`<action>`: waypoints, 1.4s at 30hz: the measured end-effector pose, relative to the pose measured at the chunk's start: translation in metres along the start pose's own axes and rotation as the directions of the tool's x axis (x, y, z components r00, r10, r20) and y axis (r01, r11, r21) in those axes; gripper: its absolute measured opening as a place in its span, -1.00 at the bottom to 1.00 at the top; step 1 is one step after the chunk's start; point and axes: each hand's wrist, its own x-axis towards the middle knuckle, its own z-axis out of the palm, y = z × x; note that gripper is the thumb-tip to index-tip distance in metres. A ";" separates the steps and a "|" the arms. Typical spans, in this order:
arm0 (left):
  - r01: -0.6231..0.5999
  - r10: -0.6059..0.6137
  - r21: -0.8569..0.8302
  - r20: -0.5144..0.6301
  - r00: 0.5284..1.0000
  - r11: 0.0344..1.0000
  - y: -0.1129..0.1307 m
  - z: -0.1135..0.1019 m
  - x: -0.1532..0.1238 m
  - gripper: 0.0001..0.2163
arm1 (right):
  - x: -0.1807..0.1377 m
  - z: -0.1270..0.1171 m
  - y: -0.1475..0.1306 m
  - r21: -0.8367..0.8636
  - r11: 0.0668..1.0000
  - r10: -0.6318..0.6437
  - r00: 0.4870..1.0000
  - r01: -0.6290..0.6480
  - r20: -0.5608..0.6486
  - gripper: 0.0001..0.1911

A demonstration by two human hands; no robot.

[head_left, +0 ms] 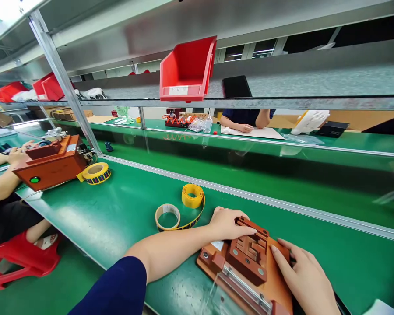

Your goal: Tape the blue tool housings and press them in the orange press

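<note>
A brown jig [248, 262] with a hinged top block lies on the green bench in front of me. My left hand [228, 224] rests on its far left corner, fingers bent and pressed down on the block. My right hand [304, 273] lies flat along the jig's right side, fingers stretched out and touching it. A white label [217, 245] shows under my left hand on the jig's base. A loose coil of yellow label tape [180, 209] sits just left of my left hand.
An orange machine [51, 164] with a green button stands at the left, a co-worker's arms [3, 175] beside it and a yellow tape roll [96, 173] next to it. A red bin [187, 70] hangs overhead. Another person [246, 120] sits across the belt.
</note>
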 end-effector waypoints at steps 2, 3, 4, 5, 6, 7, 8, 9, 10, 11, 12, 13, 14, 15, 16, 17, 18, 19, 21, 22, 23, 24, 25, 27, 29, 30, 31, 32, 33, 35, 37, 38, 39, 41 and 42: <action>-0.002 0.002 -0.002 -0.002 1.000 1.000 0.000 0.000 0.000 -0.63 | 0.000 -0.001 -0.002 0.000 1.000 -0.004 1.000 0.004 0.000 -0.26; -0.003 0.003 -0.003 -0.004 1.000 1.000 0.000 0.001 0.000 -0.62 | 0.000 -0.002 -0.003 -0.002 1.000 0.000 1.000 0.000 0.003 -0.26; -0.005 0.005 -0.004 -0.006 1.000 1.000 -0.001 0.001 0.000 -0.62 | 0.000 -0.003 -0.004 -0.003 1.000 0.005 1.000 -0.005 0.009 -0.26; -0.009 0.009 -0.005 -0.009 1.000 1.000 -0.001 0.001 0.000 -0.62 | 0.000 -0.003 -0.005 -0.004 1.000 0.011 1.000 -0.011 0.017 -0.25; -0.015 0.015 -0.005 -0.009 1.000 1.000 -0.002 0.002 0.000 -0.63 | 0.000 -0.004 -0.006 -0.004 1.000 0.018 1.000 -0.018 0.021 -0.25; -0.022 0.022 -0.006 -0.010 1.000 1.000 -0.003 0.003 0.000 -0.64 | -0.001 -0.005 -0.007 -0.004 1.000 0.025 0.999 -0.025 0.024 -0.25; -0.029 0.029 -0.007 -0.010 1.000 1.000 -0.003 0.003 0.001 -0.64 | -0.001 -0.005 -0.008 -0.004 1.000 0.031 0.999 -0.030 0.024 -0.25; -0.034 0.033 -0.009 -0.011 0.999 0.999 -0.004 0.004 0.001 -0.64 | -0.001 -0.006 -0.008 -0.003 0.999 0.034 0.999 -0.034 0.023 -0.25; -0.036 0.036 -0.010 -0.012 0.999 0.999 -0.005 0.004 0.001 -0.64 | 0.000 -0.006 -0.009 -0.003 0.999 0.037 0.999 -0.037 0.020 -0.26; -0.035 0.035 -0.011 -0.014 0.999 0.999 -0.005 0.005 0.002 -0.63 | 0.000 -0.006 -0.008 -0.003 0.999 0.037 0.999 -0.037 0.017 -0.26; -0.032 0.032 -0.012 -0.016 0.999 0.999 -0.005 0.005 0.002 -0.63 | 0.000 -0.005 -0.008 0.000 0.999 0.035 0.999 -0.035 0.014 -0.27; -0.029 0.028 -0.011 -0.017 0.999 1.000 -0.005 0.005 0.002 -0.62 | 0.001 -0.005 -0.007 0.003 1.000 0.031 0.999 -0.031 0.012 -0.28; -0.024 0.024 -0.011 -0.018 1.000 1.000 -0.005 0.005 0.002 -0.62 | 0.001 -0.004 -0.005 0.006 1.000 0.026 1.000 -0.026 0.008 -0.29; -0.019 0.019 -0.010 -0.020 1.000 1.000 -0.005 0.005 0.002 -0.61 | 0.001 -0.004 -0.004 0.009 1.000 0.020 1.000 -0.020 0.003 -0.30; -0.014 0.014 -0.009 -0.021 1.000 1.000 -0.004 0.005 0.002 -0.61 | 0.002 -0.003 -0.002 0.012 1.000 0.015 1.000 -0.015 0.001 -0.31; -0.009 0.009 -0.008 -0.022 1.000 1.000 -0.004 0.005 0.002 -0.61 | 0.002 -0.003 -0.001 0.014 1.000 0.012 1.000 -0.012 0.001 -0.32; -0.006 0.005 -0.006 -0.022 1.000 1.000 -0.003 0.004 0.001 -0.61 | 0.002 -0.002 0.000 0.014 1.000 0.011 1.000 -0.011 0.002 -0.33; -0.003 0.003 -0.005 -0.022 1.000 1.000 -0.002 0.004 0.001 -0.61 | 0.002 -0.002 0.000 0.015 1.000 0.012 1.000 -0.012 0.005 -0.34; -0.001 0.001 -0.004 -0.019 1.000 1.000 -0.001 0.002 0.000 -0.62 | 0.001 -0.003 -0.002 0.014 1.000 0.019 1.000 -0.019 0.009 -0.36; -0.001 0.001 -0.004 -0.017 1.000 1.000 0.000 0.001 -0.001 -0.63 | 0.001 -0.004 -0.003 0.013 1.000 0.026 1.000 -0.026 0.014 -0.37; -0.002 0.002 -0.003 -0.015 1.000 1.000 0.001 0.000 -0.001 -0.64 | 0.001 -0.006 -0.005 0.010 0.999 0.034 0.999 -0.035 0.022 -0.37; -0.002 0.002 -0.004 -0.013 1.000 1.000 0.002 -0.001 -0.002 -0.64 | 0.000 -0.007 -0.007 0.006 0.999 0.046 0.998 -0.046 0.031 -0.37; -0.003 0.003 -0.004 -0.011 1.000 1.000 0.002 -0.002 -0.002 -0.63 | 0.000 -0.009 -0.010 0.002 0.998 0.057 0.998 -0.057 0.040 -0.36; -0.005 0.005 -0.006 -0.008 1.000 1.000 0.003 -0.003 -0.002 -0.62 | 0.000 -0.011 -0.013 -0.005 0.997 0.072 0.996 -0.072 0.052 -0.34; -0.009 0.009 -0.009 -0.009 1.000 1.000 0.003 -0.002 -0.002 -0.62 | 0.000 -0.012 -0.014 -0.010 0.997 0.077 0.995 -0.077 0.055 -0.33; -0.012 0.012 -0.011 -0.010 1.000 1.000 0.002 -0.002 -0.002 -0.62 | 0.000 -0.012 -0.014 -0.011 0.997 0.076 0.995 -0.075 0.058 -0.33; -0.013 0.013 -0.012 -0.011 1.000 1.000 0.002 -0.002 -0.001 -0.62 | 0.001 -0.012 -0.014 -0.011 0.997 0.074 0.996 -0.073 0.058 -0.34; -0.015 0.015 -0.013 -0.012 1.000 1.000 0.002 -0.002 -0.001 -0.62 | 0.001 -0.011 -0.013 -0.009 0.997 0.074 0.996 -0.073 0.050 -0.35; -0.015 0.015 -0.012 -0.011 1.000 1.000 0.001 -0.001 -0.001 -0.63 | 0.001 -0.011 -0.013 -0.005 0.997 0.072 0.997 -0.072 0.038 -0.36; -0.019 0.019 -0.007 -0.008 1.000 1.000 0.001 -0.001 -0.001 -0.62 | 0.001 -0.010 -0.012 0.002 0.997 0.071 0.997 -0.071 0.021 -0.38; -0.027 0.027 -0.007 -0.006 1.000 1.000 0.001 -0.001 -0.001 -0.62 | 0.001 -0.010 -0.012 0.005 0.997 0.073 0.997 -0.073 0.020 -0.39; -0.031 0.031 -0.009 -0.007 1.000 0.999 0.001 -0.001 -0.001 -0.63 | 0.001 -0.010 -0.012 0.008 0.998 0.068 0.997 -0.069 0.027 -0.40; -0.032 0.032 -0.011 -0.010 0.999 0.999 0.001 0.000 -0.001 -0.63 | 0.000 -0.010 -0.012 0.014 0.998 0.064 0.997 -0.065 0.030 -0.41; -0.027 0.027 -0.013 -0.015 1.000 1.000 0.001 0.000 -0.001 -0.63 | 0.000 -0.010 -0.011 0.028 0.998 0.058 0.998 -0.058 0.020 -0.42; -0.021 0.021 -0.013 -0.017 1.000 1.000 0.001 0.000 -0.001 -0.63 | 0.000 -0.010 -0.011 0.033 0.998 0.055 0.998 -0.055 0.014 -0.43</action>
